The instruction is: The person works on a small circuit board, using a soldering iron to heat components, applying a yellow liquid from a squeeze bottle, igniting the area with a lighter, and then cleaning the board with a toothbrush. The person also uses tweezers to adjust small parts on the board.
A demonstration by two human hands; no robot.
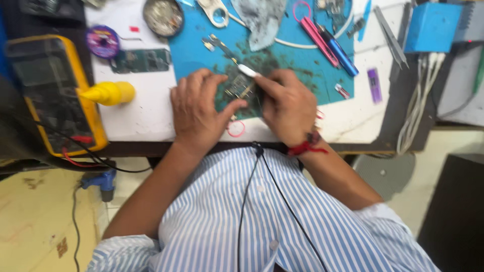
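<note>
1. Yellow multimeter (50, 90), far left at nine o'clock of the bench, with red and black leads trailing off its lower edge; we judge it sits aside so the middle stays free for hand work.

2. Purple solder spool (102, 41) and a yellow squeeze bottle (108, 93), both on the white table (146, 111) just right of the meter, the bottle lying with its nozzle toward nine o'clock.

3. Spare dark circuit board (141, 60), at eleven o'clock from our hands, apart from the work.

4. Round metal tin (162, 16), at twelve o'clock of that board.

5. Blue work mat (201, 55), stained dark around the centre, which we take as the habitual working spot.

6. Our left hand (199, 108): fingers curled down, thumb reaching toward three o'clock, pressing the small circuit board (241, 88) flat on the mat, seemingly to steady it.

7. The small circuit board itself lies between both hands, on the mat's lower edge, partly hidden by fingers.

8. Our right hand (287, 106): closed in a pinch around a slim white-handled tool (248, 70), its tip angled toward ten o'clock over the board. A red thread circles that wrist.

9. Pink and blue pens (327, 43), at one o'clock.

10. Tweezers (390, 35) and a blue box (433, 25), far right.
</note>
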